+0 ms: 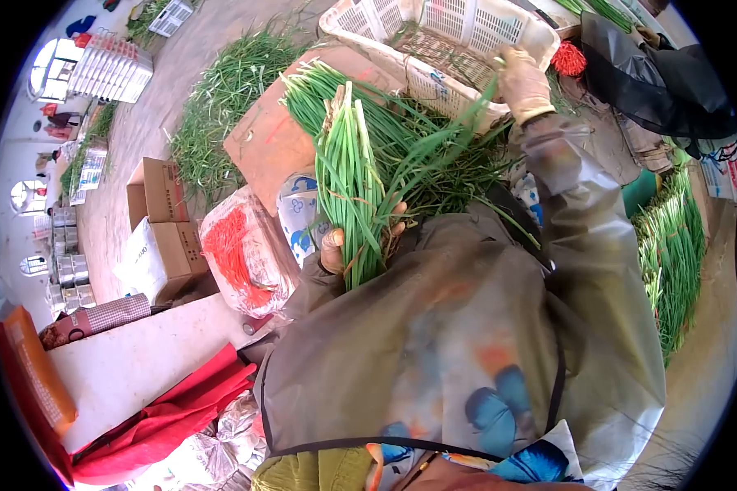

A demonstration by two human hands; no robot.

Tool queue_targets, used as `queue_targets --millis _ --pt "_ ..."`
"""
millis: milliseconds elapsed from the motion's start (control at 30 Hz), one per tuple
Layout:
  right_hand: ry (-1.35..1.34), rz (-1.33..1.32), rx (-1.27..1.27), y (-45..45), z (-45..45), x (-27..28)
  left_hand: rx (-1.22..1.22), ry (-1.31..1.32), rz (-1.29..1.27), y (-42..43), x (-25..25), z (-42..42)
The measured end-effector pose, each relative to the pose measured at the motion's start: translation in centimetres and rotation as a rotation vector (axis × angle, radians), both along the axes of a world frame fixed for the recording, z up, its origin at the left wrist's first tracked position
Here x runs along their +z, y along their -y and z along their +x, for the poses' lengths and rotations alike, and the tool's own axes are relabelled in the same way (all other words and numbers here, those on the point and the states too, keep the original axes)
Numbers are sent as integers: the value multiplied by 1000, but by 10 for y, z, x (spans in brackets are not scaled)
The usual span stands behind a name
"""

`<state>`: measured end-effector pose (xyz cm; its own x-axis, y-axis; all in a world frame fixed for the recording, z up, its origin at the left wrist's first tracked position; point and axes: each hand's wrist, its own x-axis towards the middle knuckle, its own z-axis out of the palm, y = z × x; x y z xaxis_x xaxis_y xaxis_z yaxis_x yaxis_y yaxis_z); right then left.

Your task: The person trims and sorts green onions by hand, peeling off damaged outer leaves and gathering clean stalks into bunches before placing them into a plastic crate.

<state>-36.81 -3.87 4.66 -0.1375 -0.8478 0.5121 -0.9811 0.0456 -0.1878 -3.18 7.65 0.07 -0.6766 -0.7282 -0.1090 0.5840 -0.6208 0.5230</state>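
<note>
The bundle of green stalks [348, 188] stands nearly upright against my apron front, its pale ends up. My left hand [333, 250] is wrapped round its lower part, thumb on one side and fingers on the other, closed on the stalks. My right hand [524, 84] is well apart from it, beside the white crate [458, 49], fingers bent together on a few long green leaves [485, 100]. More greens lie behind the bundle, on the brown board [274, 131]. The red ties [236, 252] sit near my left arm.
</note>
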Motion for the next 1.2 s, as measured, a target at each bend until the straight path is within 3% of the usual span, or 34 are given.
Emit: queue_targets --millis 67,133,167,233,267,367,467,533,567,600,667,733,867,900,1200 --pt "1360 24 215 -6 7 -9 -91 6 -8 5 -3 2" --pt "1742 480 438 -16 26 -16 -121 -3 18 6 -11 2" --pt "1423 641 448 -31 54 0 -163 -6 21 8 -15 1" --pt "1388 886 487 -50 93 4 -224 -32 -5 11 -21 -3" --pt "1140 763 648 -50 106 -13 -225 -29 2 12 -19 -4" --pt "1193 695 678 -45 112 -18 -273 132 2 19 -11 4" --pt "956 551 649 -44 111 -26 -234 201 -162 24 7 7" --pt "1107 495 780 -43 120 -27 -181 275 -248 30 4 7" --pt "879 407 755 -45 121 -25 -244 461 -305 32 2 7" --pt "878 409 756 -48 118 -16 -306 648 -361 33 1 7" --pt "1336 849 550 -51 112 -4 -202 641 -358 29 1 -1" --pt "1522 829 486 -53 102 -15 -98 421 -44 22 6 0" --pt "1552 839 483 -60 90 -26 -72 306 105 20 -33 19" --pt "1525 817 503 -61 91 -24 64 330 74 15 -25 4" --pt "1431 909 622 -53 85 -21 84 336 143 12 -18 5"
